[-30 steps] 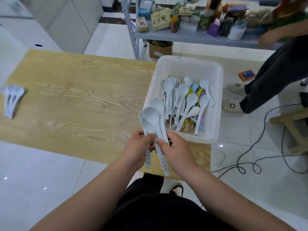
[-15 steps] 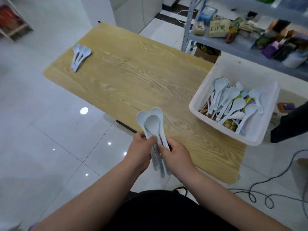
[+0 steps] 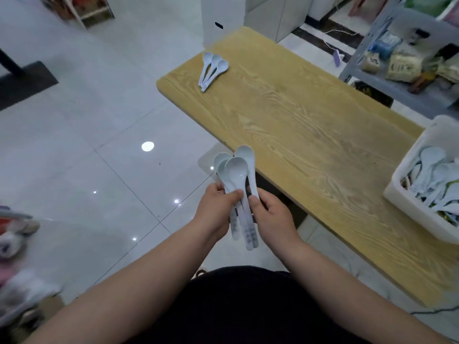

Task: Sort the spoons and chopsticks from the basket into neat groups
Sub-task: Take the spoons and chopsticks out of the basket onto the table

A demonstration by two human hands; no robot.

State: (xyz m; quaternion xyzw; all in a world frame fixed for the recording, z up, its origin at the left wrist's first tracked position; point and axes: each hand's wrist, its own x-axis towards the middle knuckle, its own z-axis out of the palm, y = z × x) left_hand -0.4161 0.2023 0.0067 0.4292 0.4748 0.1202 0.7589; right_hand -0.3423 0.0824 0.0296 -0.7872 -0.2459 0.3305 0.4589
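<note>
Since the earlier frame we had carried the held spoons (image 3: 237, 175) away from the basket (image 3: 412, 209) at the right end of the bench (image 3: 298, 115). Both the left grip (image 3: 214, 207) and the right grip (image 3: 272, 214) were clamped on their handles, just off the bench's near edge. We judged the bundle was being squared; next it should join the laid spoons (image 3: 212, 68) at the bench's far end. They looked pale, glossy, bowls fanned.

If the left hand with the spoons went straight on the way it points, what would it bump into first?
Probably the near edge of the wooden table, just ahead of the left hand and the spoons it holds. Depth is unclear, so it might pass above it instead.
</note>
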